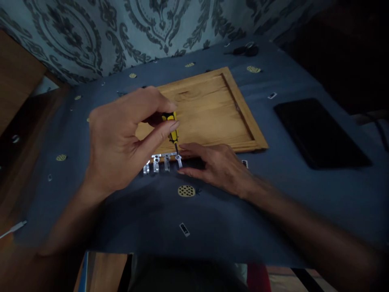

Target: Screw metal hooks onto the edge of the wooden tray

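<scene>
My left hand [121,138] grips a small yellow and black screwdriver [173,132] between thumb and fingers. Its tip points down at the right end of a shiny metal hook rack [167,162] with several hooks. The rack lies along the near edge of a framed wooden board [209,109]. My right hand [220,164] is at the rack's right end, thumb below and fingers above the last hook. Whether its fingertips press on the hook or on the board's edge is hard to make out.
A black flat tablet-like device [319,134] lies on the blue patterned cloth [219,227] to the right. Behind the board is a dark object with a round end [251,49]. A white cable end [15,228] shows at the far left, and a patterned curtain [146,28] hangs behind.
</scene>
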`<control>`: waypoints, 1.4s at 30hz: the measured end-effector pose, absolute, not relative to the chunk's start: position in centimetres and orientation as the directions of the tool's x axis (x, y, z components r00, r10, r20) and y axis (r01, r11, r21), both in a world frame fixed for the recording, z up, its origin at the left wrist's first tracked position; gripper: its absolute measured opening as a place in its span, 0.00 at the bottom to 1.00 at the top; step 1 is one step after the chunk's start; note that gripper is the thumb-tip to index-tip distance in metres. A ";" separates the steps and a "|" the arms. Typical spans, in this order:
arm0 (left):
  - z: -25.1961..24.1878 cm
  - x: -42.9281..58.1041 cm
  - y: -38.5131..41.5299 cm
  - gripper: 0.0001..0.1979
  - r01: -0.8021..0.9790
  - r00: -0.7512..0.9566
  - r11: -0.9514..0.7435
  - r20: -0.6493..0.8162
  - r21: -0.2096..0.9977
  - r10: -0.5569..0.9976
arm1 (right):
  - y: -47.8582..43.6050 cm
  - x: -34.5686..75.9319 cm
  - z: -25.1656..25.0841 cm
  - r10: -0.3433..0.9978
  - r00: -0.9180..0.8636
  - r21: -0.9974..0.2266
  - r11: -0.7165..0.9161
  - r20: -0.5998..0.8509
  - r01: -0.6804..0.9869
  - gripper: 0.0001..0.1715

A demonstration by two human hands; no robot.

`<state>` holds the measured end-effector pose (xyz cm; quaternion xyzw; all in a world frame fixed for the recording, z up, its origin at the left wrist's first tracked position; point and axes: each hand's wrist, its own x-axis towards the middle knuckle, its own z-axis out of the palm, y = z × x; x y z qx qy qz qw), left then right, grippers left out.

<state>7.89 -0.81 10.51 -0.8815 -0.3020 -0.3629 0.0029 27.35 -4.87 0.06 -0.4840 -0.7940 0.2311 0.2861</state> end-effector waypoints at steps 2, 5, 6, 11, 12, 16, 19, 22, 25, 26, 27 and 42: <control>10.5 7.9 -0.9 0.07 0.554 0.560 -0.806 0.623 0.208 0.546 | -4.9 27.3 0.1 0.900 -0.369 -0.636 0.427 0.232 0.643 0.24; 10.5 7.7 -0.9 0.08 0.568 0.571 -0.797 0.600 0.205 0.561 | -4.9 27.4 0.1 0.894 -0.377 -0.631 0.441 0.243 0.638 0.23; 10.5 7.7 -0.9 0.08 0.563 0.571 -0.802 0.607 0.200 0.552 | -4.9 27.4 0.1 0.894 -0.377 -0.631 0.441 0.244 0.638 0.23; 10.4 7.5 -0.8 0.06 0.575 0.551 -0.795 0.628 0.191 0.550 | -4.8 27.3 0.2 0.899 -0.371 -0.625 0.430 0.232 0.651 0.24; 10.4 7.6 -0.8 0.07 0.578 0.554 -0.792 0.618 0.198 0.559 | -4.8 27.3 0.2 0.899 -0.370 -0.626 0.430 0.233 0.651 0.24; 10.4 7.6 -1.0 0.08 0.577 0.540 -0.782 0.607 0.237 0.583 | -4.9 27.3 0.1 0.906 -0.360 -0.629 0.415 0.222 0.657 0.24; 10.2 7.6 -1.0 0.07 0.580 0.517 -0.773 0.617 0.258 0.594 | -4.9 27.3 0.1 0.906 -0.360 -0.628 0.415 0.221 0.658 0.24; 10.0 7.6 -0.9 0.08 0.570 0.519 -0.779 0.621 0.260 0.587 | -4.9 27.3 0.1 0.904 -0.361 -0.635 0.421 0.230 0.648 0.24; 10.0 7.6 -0.8 0.08 0.555 0.538 -0.795 0.623 0.245 0.568 | -4.8 27.3 0.0 0.906 -0.364 -0.634 0.414 0.217 0.653 0.25; 10.0 7.7 -0.9 0.08 0.549 0.544 -0.800 0.624 0.241 0.561 | -4.8 27.3 0.0 0.906 -0.365 -0.634 0.413 0.215 0.653 0.25; 10.0 7.7 -0.9 0.08 0.542 0.551 -0.806 0.623 0.239 0.556 | -4.8 27.3 -0.1 0.905 -0.365 -0.637 0.415 0.218 0.650 0.24; 10.1 7.5 -0.3 0.07 0.465 0.593 -0.849 0.624 0.250 0.509 | -4.8 27.4 -0.3 0.877 -0.375 -0.633 0.478 0.301 0.609 0.24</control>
